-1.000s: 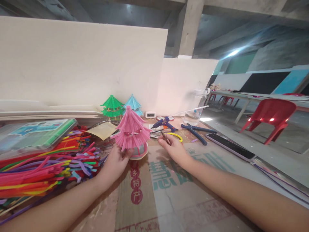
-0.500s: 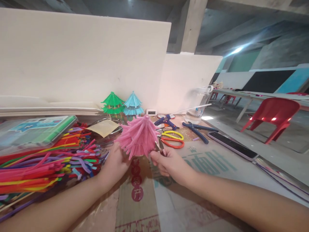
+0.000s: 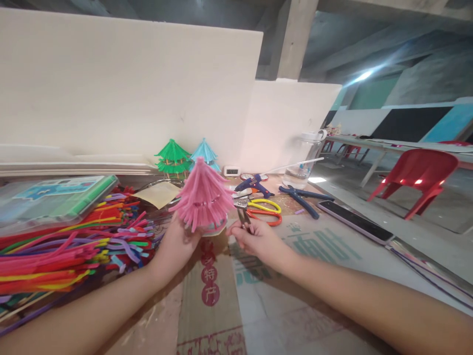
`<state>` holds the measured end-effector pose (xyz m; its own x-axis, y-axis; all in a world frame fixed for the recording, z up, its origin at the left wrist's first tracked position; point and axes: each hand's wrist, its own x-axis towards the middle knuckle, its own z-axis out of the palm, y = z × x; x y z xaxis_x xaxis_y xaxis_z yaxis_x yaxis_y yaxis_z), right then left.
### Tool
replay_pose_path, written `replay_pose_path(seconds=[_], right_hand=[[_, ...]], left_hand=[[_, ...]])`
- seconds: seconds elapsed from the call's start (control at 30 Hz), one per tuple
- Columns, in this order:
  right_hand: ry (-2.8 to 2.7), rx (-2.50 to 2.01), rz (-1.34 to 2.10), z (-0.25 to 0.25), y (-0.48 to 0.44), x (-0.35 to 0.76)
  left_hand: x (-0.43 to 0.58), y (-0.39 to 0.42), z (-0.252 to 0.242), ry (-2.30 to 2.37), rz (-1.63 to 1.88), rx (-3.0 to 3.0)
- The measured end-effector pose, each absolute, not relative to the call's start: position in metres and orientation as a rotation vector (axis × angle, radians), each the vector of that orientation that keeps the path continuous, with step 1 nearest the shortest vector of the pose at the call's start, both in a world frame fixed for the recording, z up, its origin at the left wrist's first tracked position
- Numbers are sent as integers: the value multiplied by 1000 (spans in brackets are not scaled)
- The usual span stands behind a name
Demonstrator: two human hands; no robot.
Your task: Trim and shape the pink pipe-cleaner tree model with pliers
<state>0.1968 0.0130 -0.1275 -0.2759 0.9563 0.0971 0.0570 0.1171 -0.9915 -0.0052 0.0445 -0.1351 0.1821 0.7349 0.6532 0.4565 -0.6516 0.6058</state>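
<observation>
A pink two-tiered pagoda model of fuzzy pipe cleaners (image 3: 202, 199) stands upright above the table, in front of me. Closed around its lower left side is my left hand (image 3: 181, 244), its fingertips hidden behind the model. My right hand (image 3: 254, 239), just right of the pagoda's base, is closed on what look like metal tweezers (image 3: 243, 218), pointing up. Behind the pink one stand a green pagoda (image 3: 172, 157) and a light blue pagoda (image 3: 204, 152).
Bundled pipe cleaners (image 3: 55, 256) and a clear plastic case (image 3: 55, 199) lie left. Scissors (image 3: 271, 204), a glue gun (image 3: 256, 185), blue pliers (image 3: 303, 199), a water bottle (image 3: 301, 162) and a phone (image 3: 354, 222) are right. A white board (image 3: 129, 93) rises behind.
The pink pagoda has shifted left and turned more upright, showing its two tiers and base. My right hand and its tool have come away from the pagoda's edge.
</observation>
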Motion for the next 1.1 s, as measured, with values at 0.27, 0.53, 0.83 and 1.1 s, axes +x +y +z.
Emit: replay_pose_path(seconds=[0.27, 0.53, 0.83, 1.1], right_hand=[[-1756, -1057, 1136, -108, 35, 237], [-2201, -831, 1422, -110, 18, 230], [-1911, -745, 1566, -113, 39, 252], [-1695, -690, 1617, -92, 52, 281]], left_hand=[[-8, 52, -137, 1149, 1414, 1974], [-8, 55, -142, 1137, 1429, 1925], [-7, 59, -144, 1114, 1463, 1976], [-10, 61, -151, 1146, 1469, 1895]])
